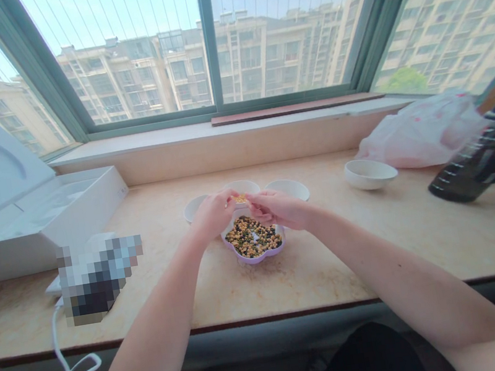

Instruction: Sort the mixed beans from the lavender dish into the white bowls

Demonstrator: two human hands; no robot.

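Note:
A purple flower-shaped dish (255, 260) holds a mix of pale, green and dark beans (253, 238). Over its far edge, my left hand (215, 214) and my right hand (281, 209) come close together, fingers pinched. Whatever is between the fingertips is too small to make out. Behind the hands stand three white bowls: a left bowl (193, 207), a middle bowl (241, 184) and a right bowl (292, 187), each partly covered by the hands. Yellow grains (240, 199) show between my fingertips, in front of the middle bowl.
Another white bowl (370, 175) stands to the right, near a plastic bag (421, 129) and a leaning dark bottle (473, 156). At left are an open white box (81, 205), a blurred-out object (98, 281) and a white cable (56, 341). A window ledge (165, 139) runs behind.

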